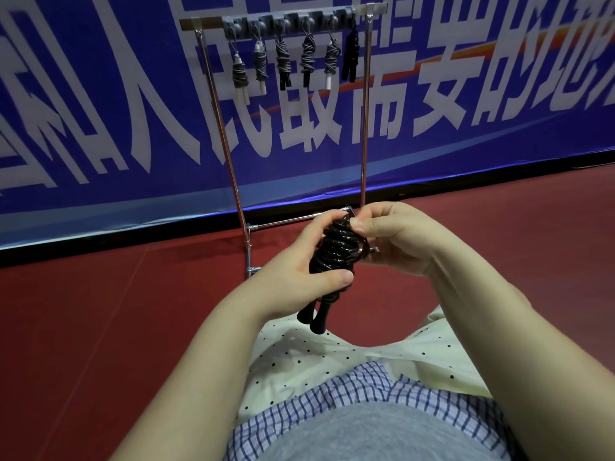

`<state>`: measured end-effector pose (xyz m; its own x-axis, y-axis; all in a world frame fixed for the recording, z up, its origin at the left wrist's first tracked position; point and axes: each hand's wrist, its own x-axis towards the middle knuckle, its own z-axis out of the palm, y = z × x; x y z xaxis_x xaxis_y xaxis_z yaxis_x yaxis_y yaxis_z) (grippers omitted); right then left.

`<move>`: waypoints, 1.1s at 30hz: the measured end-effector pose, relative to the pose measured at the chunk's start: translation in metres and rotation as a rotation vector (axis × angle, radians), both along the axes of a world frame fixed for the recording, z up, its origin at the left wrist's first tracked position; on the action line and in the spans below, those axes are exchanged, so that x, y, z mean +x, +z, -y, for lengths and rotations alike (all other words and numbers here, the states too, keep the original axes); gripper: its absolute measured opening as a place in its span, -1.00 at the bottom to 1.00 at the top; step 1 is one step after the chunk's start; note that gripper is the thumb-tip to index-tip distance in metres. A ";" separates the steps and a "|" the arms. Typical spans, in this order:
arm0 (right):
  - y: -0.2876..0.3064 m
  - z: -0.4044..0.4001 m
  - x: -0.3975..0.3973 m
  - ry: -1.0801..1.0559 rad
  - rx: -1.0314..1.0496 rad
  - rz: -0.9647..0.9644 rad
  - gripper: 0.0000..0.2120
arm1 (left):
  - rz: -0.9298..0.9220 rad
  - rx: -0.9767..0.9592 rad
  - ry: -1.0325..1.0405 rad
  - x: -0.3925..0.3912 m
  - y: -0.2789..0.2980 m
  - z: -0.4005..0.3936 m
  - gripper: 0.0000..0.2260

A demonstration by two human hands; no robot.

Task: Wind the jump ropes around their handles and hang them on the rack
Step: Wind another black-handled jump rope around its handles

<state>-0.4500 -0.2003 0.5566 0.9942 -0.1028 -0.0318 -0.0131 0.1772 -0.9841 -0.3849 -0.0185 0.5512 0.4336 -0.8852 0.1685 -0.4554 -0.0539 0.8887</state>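
Head view: the left hand (301, 261) is wrapped around a glossy black plastic jump rope (334, 251), coiled thickly about its two black flared handles (312, 316), which point down toward the lap. The right hand (387, 232) pinches the last stretch of cord at the top of the bundle, thumb pressed on the uppermost coil. Behind the hands, on the red floor (100, 311), stands the chrome tube rack (364, 128) against a blue banner with white lettering (100, 94). Six wound ropes already hang from its grey hook bar (286, 21), the rightmost one black (351, 56).

The step in hand looks like finishing the wrap and securing the loose end. To do it well, the left grip should stay firm on the coils so they do not spring open, since the stiff cord will likely want to unwind. The right hand should tuck the end under a tight turn, leaving a small loop free for a hook. Only then should the bundle be lifted to the bar; whether a free hook remains I cannot tell.
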 end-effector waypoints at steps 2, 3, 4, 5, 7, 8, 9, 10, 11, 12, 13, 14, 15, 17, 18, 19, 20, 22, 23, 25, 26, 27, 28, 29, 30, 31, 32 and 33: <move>-0.002 -0.004 0.002 -0.054 0.018 0.023 -0.76 | 0.023 -0.014 0.011 0.001 0.001 0.000 -0.43; -0.003 -0.007 0.003 -0.094 0.016 0.041 -0.74 | 0.023 -0.036 0.033 0.001 0.001 0.000 -0.45; -0.003 -0.011 0.005 -0.147 -0.001 0.057 -0.74 | 0.014 -0.063 0.068 0.001 0.000 0.002 -0.47; -0.002 -0.015 0.008 -0.201 -0.027 0.074 -0.73 | -0.006 -0.091 0.111 0.001 -0.003 0.003 -0.49; 0.000 -0.020 0.011 -0.272 -0.063 0.102 -0.73 | -0.063 -0.130 0.184 0.000 -0.007 0.006 -0.51; 0.000 -0.021 0.012 -0.282 -0.071 0.112 -0.74 | -0.081 -0.139 0.205 -0.001 -0.009 0.006 -0.51; 0.000 -0.022 0.011 -0.281 -0.077 0.119 -0.75 | -0.091 -0.143 0.214 -0.002 -0.010 0.007 -0.51; 0.000 -0.022 0.010 -0.273 -0.080 0.123 -0.76 | -0.097 -0.146 0.208 -0.001 -0.010 0.007 -0.53; -0.001 -0.021 0.009 -0.262 -0.074 0.122 -0.78 | -0.102 -0.149 0.193 -0.001 -0.010 0.006 -0.54; -0.001 -0.020 0.007 -0.251 -0.064 0.120 -0.79 | -0.110 -0.154 0.173 0.000 -0.009 0.005 -0.55; -0.001 -0.019 0.006 -0.240 -0.051 0.117 -0.79 | -0.113 -0.156 0.154 0.000 -0.009 0.005 -0.56; 0.000 -0.019 0.006 -0.229 -0.039 0.112 -0.80 | -0.109 -0.153 0.143 0.001 -0.008 0.004 -0.55; 0.000 -0.019 0.006 -0.217 -0.030 0.108 -0.80 | -0.102 -0.148 0.137 0.001 -0.008 0.003 -0.55; 0.000 -0.021 0.007 -0.201 -0.007 0.099 -0.81 | -0.097 -0.149 0.134 0.003 -0.008 0.001 -0.55; -0.001 -0.022 0.008 -0.198 0.013 0.095 -0.80 | -0.094 -0.153 0.132 0.004 -0.008 0.000 -0.55; -0.001 -0.023 0.009 -0.195 0.034 0.093 -0.80 | -0.091 -0.158 0.128 0.004 -0.008 -0.001 -0.55; -0.002 -0.024 0.009 -0.189 0.053 0.089 -0.79 | -0.084 -0.158 0.122 0.005 -0.007 -0.002 -0.55; -0.003 -0.024 0.009 -0.174 0.070 0.080 -0.81 | -0.056 -0.140 0.108 0.005 -0.004 -0.002 -0.55; -0.004 -0.023 0.008 -0.167 0.071 0.074 -0.82 | -0.040 -0.127 0.106 0.005 -0.003 -0.002 -0.55; -0.004 -0.022 0.008 -0.157 0.073 0.055 -0.83 | -0.023 -0.101 0.101 0.005 -0.002 -0.002 -0.55; -0.005 -0.022 0.008 -0.152 0.074 0.042 -0.84 | -0.019 -0.092 0.095 0.006 -0.002 -0.003 -0.54; -0.006 -0.023 0.010 -0.146 0.078 0.029 -0.85 | -0.018 -0.087 0.088 0.006 -0.003 -0.002 -0.53; -0.007 -0.024 0.011 -0.138 0.088 0.022 -0.86 | -0.023 -0.092 0.088 0.007 -0.005 -0.002 -0.53; -0.009 -0.025 0.013 -0.130 0.106 0.022 -0.85 | -0.034 -0.106 0.096 0.007 -0.006 -0.002 -0.54; -0.010 -0.027 0.014 -0.127 0.125 0.030 -0.83 | -0.048 -0.124 0.111 0.006 -0.009 -0.002 -0.54; -0.009 -0.028 0.015 -0.127 0.136 0.040 -0.80 | -0.064 -0.139 0.131 0.005 -0.011 -0.001 -0.54; -0.008 -0.029 0.015 -0.122 0.134 0.046 -0.78 | -0.089 -0.152 0.151 0.004 -0.012 0.000 -0.54; -0.007 -0.029 0.013 -0.113 0.124 0.052 -0.78 | -0.121 -0.165 0.171 0.003 -0.014 0.001 -0.55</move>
<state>-0.4369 -0.1711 0.5497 0.9772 -0.2125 -0.0004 0.0637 0.2947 -0.9535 -0.3820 -0.0195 0.5376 0.6001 -0.7623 0.2423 -0.3419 0.0294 0.9393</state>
